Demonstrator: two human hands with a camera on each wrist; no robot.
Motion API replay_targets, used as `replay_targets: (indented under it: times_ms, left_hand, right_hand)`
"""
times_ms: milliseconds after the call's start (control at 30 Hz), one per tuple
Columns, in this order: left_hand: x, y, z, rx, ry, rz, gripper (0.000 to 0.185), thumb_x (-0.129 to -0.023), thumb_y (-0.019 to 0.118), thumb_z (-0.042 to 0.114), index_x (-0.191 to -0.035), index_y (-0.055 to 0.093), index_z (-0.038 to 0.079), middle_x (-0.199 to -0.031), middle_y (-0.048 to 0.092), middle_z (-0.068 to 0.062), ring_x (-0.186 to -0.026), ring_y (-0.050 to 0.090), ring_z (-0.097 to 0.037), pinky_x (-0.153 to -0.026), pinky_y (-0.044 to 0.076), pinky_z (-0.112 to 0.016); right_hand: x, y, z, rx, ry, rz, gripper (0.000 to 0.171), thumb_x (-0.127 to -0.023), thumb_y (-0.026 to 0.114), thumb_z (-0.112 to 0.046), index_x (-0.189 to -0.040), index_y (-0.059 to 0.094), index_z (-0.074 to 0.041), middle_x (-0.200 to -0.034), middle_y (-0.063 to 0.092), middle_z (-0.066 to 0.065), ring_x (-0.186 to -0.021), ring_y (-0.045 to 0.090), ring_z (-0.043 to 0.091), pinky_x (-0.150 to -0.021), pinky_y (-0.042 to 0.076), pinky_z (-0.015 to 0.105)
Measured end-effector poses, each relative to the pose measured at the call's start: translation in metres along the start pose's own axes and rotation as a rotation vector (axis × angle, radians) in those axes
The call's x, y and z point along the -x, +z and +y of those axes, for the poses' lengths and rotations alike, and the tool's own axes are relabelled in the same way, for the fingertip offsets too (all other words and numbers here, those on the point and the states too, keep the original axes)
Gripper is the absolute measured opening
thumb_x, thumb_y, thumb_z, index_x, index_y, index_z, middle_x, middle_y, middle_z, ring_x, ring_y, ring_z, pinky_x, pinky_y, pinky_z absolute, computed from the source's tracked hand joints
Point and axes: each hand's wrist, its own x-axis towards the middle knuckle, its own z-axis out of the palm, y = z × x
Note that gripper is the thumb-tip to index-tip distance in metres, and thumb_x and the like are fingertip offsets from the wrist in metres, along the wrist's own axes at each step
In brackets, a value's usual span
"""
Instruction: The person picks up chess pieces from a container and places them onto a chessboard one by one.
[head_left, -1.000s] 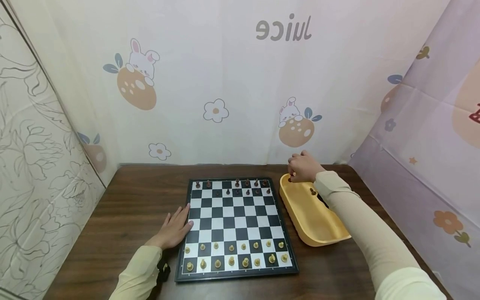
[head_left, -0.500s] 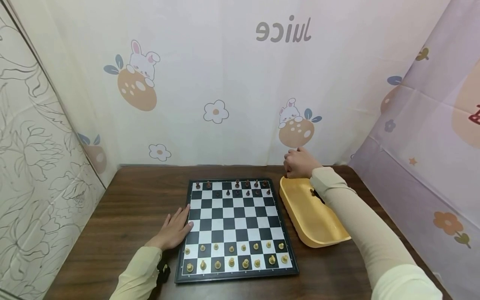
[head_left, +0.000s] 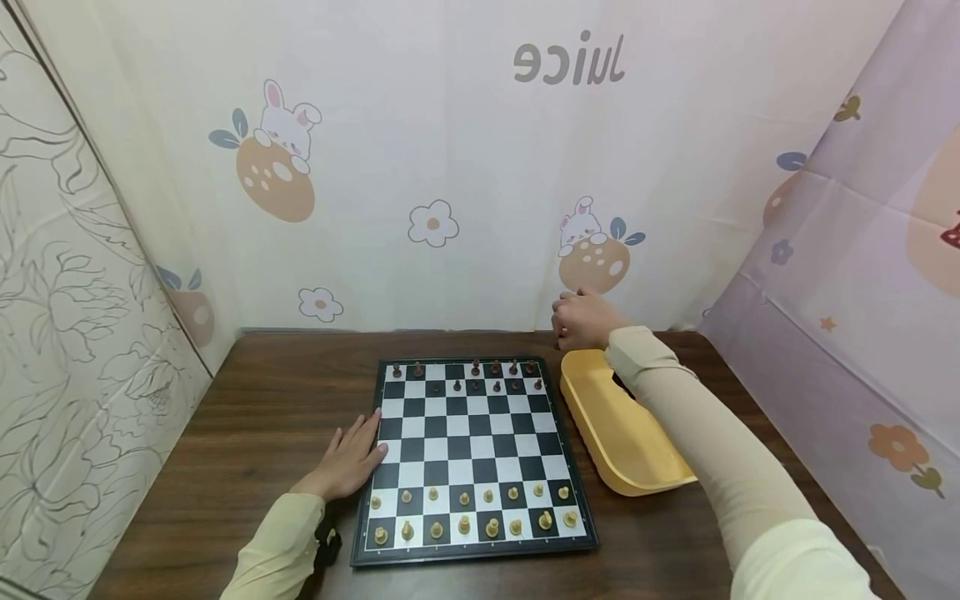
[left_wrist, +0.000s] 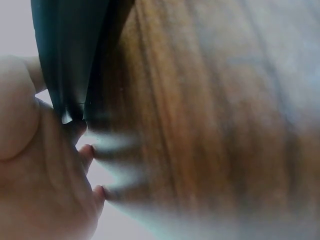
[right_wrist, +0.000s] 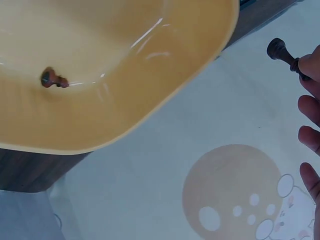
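A black-and-white chessboard [head_left: 471, 457] lies on the brown table, with dark pieces [head_left: 495, 367] along its far rows and light pieces [head_left: 463, 523] along its near rows. My left hand [head_left: 350, 456] rests flat with straight fingers at the board's left edge [left_wrist: 75, 60]. My right hand [head_left: 579, 321] hovers above the far end of the yellow tray [head_left: 609, 433] and pinches a dark chess piece [right_wrist: 283, 54] in its fingertips [right_wrist: 312, 65]. One more dark piece [right_wrist: 52, 79] lies inside the tray [right_wrist: 165, 75].
Patterned curtains close in the table at the back, left and right. Bare brown tabletop [head_left: 262, 400] shows to the left of the board and behind it.
My right hand has risen from the tray's far rim and moved left and back, with the dark piece pinched in it. The left hand has stayed put.
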Motion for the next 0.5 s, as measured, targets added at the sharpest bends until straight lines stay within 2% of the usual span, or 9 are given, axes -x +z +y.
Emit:
replay_targets:
  times_ms: [233, 500]
  left_hand:
    - [0.0, 0.0, -0.001, 0.006, 0.014, 0.006, 0.065, -0.101, 0.038, 0.035, -0.151, 0.016, -0.001, -0.154, 0.02, -0.022, -0.142, 0.011, -0.042, -0.11, 0.0, -0.059]
    - [0.001, -0.002, 0.002, 0.004, -0.006, -0.007, 0.064, -0.102, 0.041, 0.031, -0.151, 0.016, 0.0, -0.155, 0.02, -0.021, -0.142, 0.01, -0.041, -0.11, 0.0, -0.06]
  right_hand:
    - [-0.016, -0.002, -0.007, 0.014, -0.022, 0.015, 0.005, -0.072, 0.077, -0.022, -0.069, 0.073, -0.02, -0.078, 0.061, -0.005, -0.081, 0.053, 0.018, -0.076, 0.037, 0.04]
    - [-0.04, -0.001, -0.024, -0.01, -0.037, -0.001, 0.005, -0.074, 0.077, -0.025, -0.072, 0.075, -0.021, -0.081, 0.061, -0.006, -0.083, 0.051, 0.017, -0.078, 0.037, 0.039]
